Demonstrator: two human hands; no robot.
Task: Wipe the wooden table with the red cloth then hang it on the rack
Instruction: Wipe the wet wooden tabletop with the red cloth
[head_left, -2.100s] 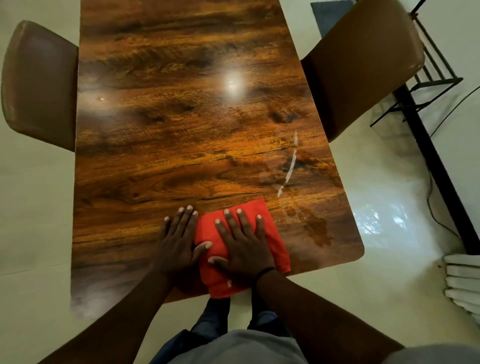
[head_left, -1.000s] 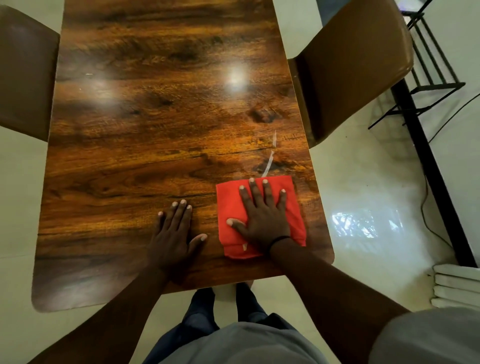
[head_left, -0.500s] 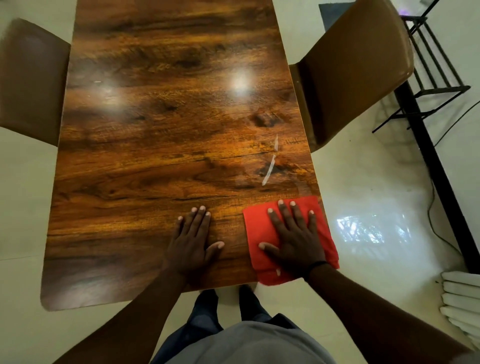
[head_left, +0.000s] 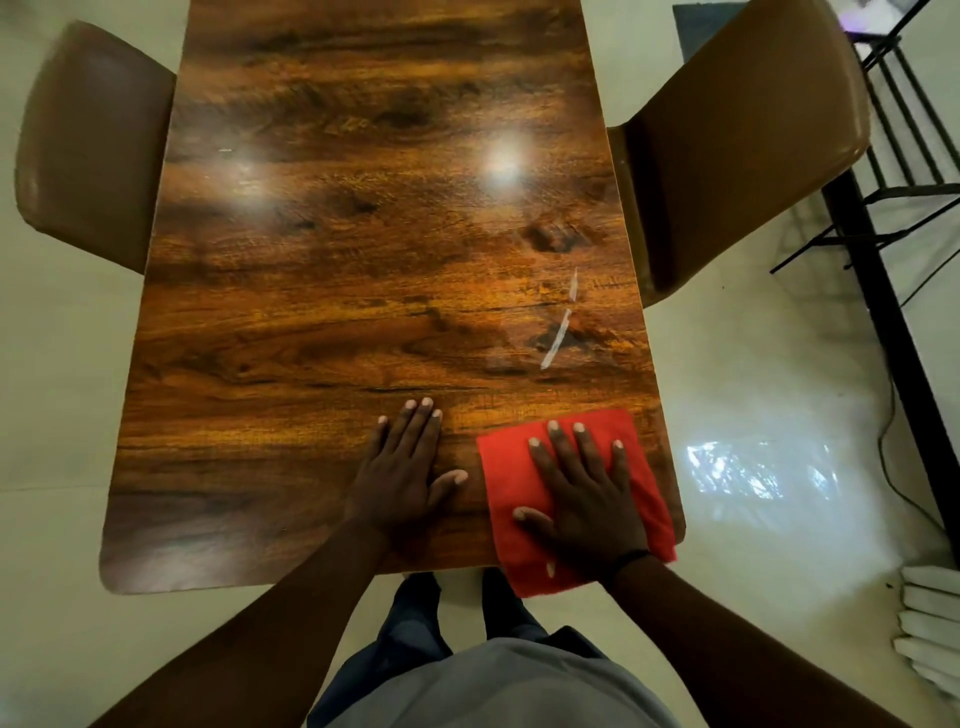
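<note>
The glossy wooden table (head_left: 363, 291) fills the middle of the view. A folded red cloth (head_left: 506, 467) lies at its near right corner, its lower edge hanging over the table's front edge. My right hand (head_left: 587, 499) presses flat on the cloth with fingers spread. My left hand (head_left: 402, 473) rests flat on the bare wood just left of the cloth, holding nothing. A white streak (head_left: 558, 332) marks the wood beyond the cloth. A black metal rack (head_left: 893, 171) stands at the far right.
A brown chair (head_left: 88, 150) is tucked in at the table's left side and another brown chair (head_left: 748, 140) at its right side. A black cable (head_left: 893, 467) runs on the pale floor by the rack. White stacked items (head_left: 930, 629) sit at the lower right.
My right hand slid the red cloth from the table's near middle to the near right corner. My left hand came off the cloth and stays flat on the wood.
</note>
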